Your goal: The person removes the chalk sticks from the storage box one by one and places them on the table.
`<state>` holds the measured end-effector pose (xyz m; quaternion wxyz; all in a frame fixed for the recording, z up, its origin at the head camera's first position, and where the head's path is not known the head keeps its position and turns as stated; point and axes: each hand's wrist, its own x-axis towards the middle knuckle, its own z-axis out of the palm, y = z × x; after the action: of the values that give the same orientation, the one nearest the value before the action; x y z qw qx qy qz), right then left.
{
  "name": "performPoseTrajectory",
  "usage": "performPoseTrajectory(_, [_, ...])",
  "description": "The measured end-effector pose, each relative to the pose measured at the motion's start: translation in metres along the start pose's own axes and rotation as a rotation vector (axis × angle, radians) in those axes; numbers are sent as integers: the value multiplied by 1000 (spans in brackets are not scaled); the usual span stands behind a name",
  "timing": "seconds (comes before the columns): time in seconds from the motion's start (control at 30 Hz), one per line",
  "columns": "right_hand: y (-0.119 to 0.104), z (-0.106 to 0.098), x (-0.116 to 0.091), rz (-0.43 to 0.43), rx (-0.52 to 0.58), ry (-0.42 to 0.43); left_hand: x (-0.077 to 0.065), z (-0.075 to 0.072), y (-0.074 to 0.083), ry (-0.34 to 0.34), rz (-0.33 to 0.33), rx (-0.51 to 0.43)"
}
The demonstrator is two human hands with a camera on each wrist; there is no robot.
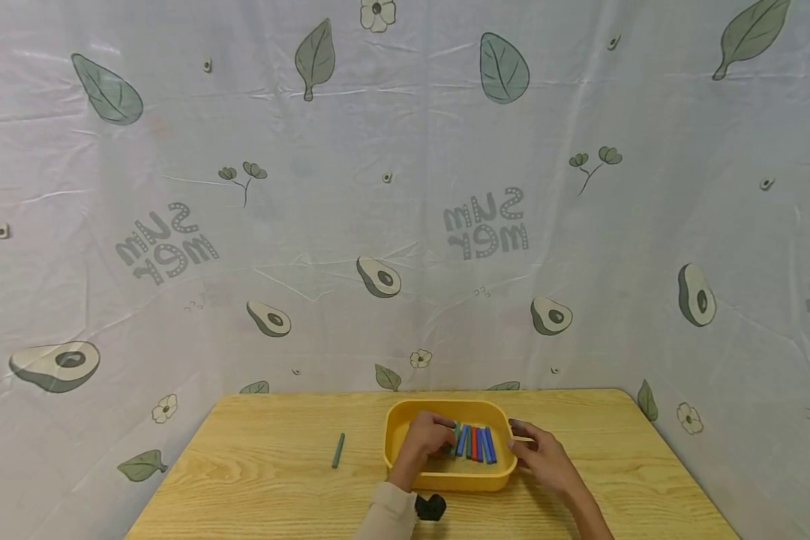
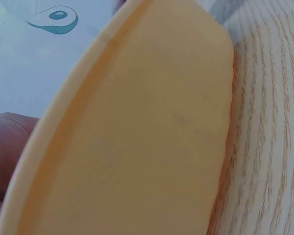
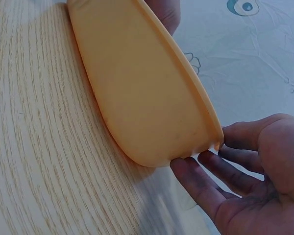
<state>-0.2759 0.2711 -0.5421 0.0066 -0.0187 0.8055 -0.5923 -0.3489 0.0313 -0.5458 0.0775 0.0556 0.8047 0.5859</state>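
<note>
A yellow plastic tray (image 1: 455, 484) sits on the table, with a row of coloured sticks, blue, green and red (image 1: 475, 444), lying side by side in it. My left hand (image 1: 427, 436) reaches in over the front wall, its curled fingers pinching a green stick (image 1: 457, 433) at the row's left end. In the left wrist view the tray wall (image 2: 132, 127) hides most of that hand. At the tray's right end my right hand (image 1: 543, 457) touches the outer wall. The right wrist view shows its fingers (image 3: 201, 183) extended against that wall, the thumb at the rim.
One green stick (image 1: 338, 450) lies alone on the wooden table (image 1: 270, 480), left of the tray. A black object (image 1: 431, 507) is beside the left sleeve. Behind the table hangs a pale curtain (image 1: 324, 225) printed with leaves and avocados.
</note>
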Motion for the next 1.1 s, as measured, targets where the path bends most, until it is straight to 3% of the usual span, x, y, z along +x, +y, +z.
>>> performPoseTrajectory(0.3, [-2, 0, 0, -11, 2, 2, -8, -18, 12, -30, 14, -102])
performPoseTrajectory(0.73, [0, 1, -1, -7, 4, 2, -15, -59, 22, -53, 35, -141])
performPoseTrajectory(1.1, [0, -2, -1, -26, -9, -21, -25, -96, 24, -6, 50, -123])
